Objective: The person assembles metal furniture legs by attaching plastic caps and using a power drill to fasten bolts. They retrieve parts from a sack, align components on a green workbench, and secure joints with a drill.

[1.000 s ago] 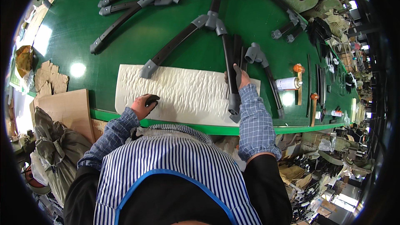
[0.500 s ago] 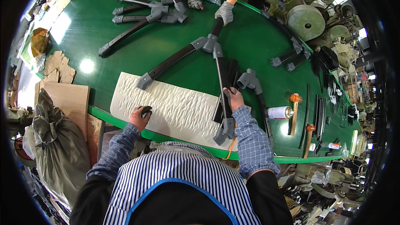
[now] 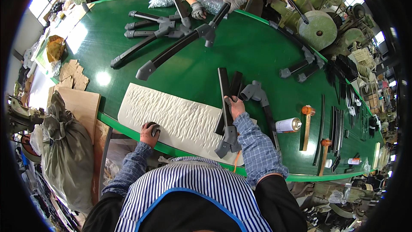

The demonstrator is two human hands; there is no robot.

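My right hand (image 3: 235, 106) grips a long black bar with a grey bracket end (image 3: 226, 107), which lies across the right end of a white foam pad (image 3: 176, 118) on the green table (image 3: 193, 64). A second black bar (image 3: 234, 85) lies under it. My left hand (image 3: 149, 132) is closed on a small dark object (image 3: 153, 127) at the pad's near edge. A grey-ended black arm (image 3: 260, 99) lies just right of my right hand.
Across the table another person's gloved hands (image 3: 216, 6) hold a long black arm (image 3: 182, 49) among several more. A spray can (image 3: 288, 125), two orange-headed mallets (image 3: 306, 122) and black strips (image 3: 337, 124) lie at right. A wooden board (image 3: 81, 107) and a sack (image 3: 64, 146) stand at left.
The view has shifted, bringing the person opposite into sight. My right hand has stayed on the black bar, and my left hand has stayed on the pad's near edge.
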